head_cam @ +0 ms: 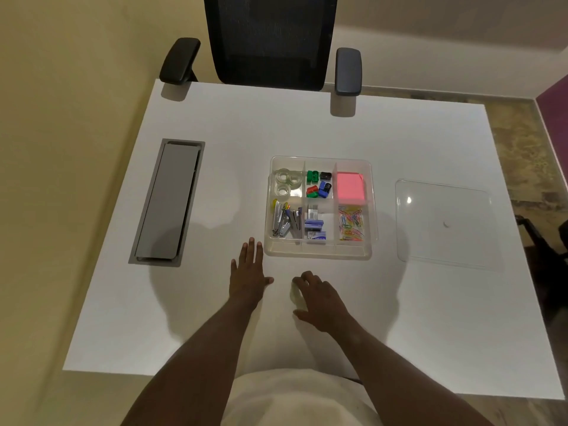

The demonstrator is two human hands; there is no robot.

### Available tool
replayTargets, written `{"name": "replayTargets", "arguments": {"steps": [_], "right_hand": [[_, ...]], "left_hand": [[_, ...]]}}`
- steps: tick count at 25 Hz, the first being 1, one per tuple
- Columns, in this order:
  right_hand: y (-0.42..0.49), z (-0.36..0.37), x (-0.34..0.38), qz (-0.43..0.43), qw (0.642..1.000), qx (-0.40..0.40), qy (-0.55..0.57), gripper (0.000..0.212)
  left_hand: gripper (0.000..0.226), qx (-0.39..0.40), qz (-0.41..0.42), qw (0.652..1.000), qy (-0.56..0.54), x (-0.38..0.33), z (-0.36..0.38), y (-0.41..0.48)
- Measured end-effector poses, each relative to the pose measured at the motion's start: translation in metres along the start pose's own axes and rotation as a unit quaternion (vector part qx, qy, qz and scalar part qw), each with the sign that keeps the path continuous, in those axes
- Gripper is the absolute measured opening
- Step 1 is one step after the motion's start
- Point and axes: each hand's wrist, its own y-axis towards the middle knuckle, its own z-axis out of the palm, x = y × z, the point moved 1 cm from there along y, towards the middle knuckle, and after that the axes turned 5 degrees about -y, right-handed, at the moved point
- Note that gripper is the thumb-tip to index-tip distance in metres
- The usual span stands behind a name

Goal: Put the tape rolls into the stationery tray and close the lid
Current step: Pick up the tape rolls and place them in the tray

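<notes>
A clear stationery tray (318,253) with several compartments sits mid-table. Its far-left compartment holds three clear tape rolls (287,182). The clear lid (445,222) lies flat on the table to the tray's right, apart from it. In front of the tray, my right hand (321,299) curls over a pale tape roll (296,298) on the table, fingers and thumb around it. My left hand (249,272) rests flat on the table with fingers spread, just left of the tray's near corner, holding nothing.
The tray also holds sharpeners (319,184), pink sticky notes (351,187), staplers (285,222), staple boxes (314,226) and paper clips (352,226). A grey cable hatch (167,201) is set into the table's left. A black office chair (270,41) stands at the far edge.
</notes>
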Motion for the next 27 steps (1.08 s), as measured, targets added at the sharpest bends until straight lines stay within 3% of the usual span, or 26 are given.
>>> {"name": "replayTargets", "arguments": {"steps": [4,12,19,27], "right_hand": [[0.007,0.0,0.008,-0.005,0.999,-0.043,-0.02,0.047],[0.029,-0.031,0.007,-0.05,0.991,-0.124,0.014,0.056],[0.094,-0.122,-0.024,-0.005,0.972,-0.227,0.055,0.055],[0.159,-0.174,-0.037,0.047,0.975,-0.214,0.037,0.053]], "left_hand": [[0.104,0.0,0.001,1.0,0.001,0.001,0.001,0.001],[0.106,-0.006,-0.006,1.0,-0.003,0.001,0.006,0.005],[0.105,0.001,0.004,1.0,-0.001,0.005,0.007,0.009],[0.106,-0.008,0.008,1.0,0.007,0.008,0.012,0.013]]}}
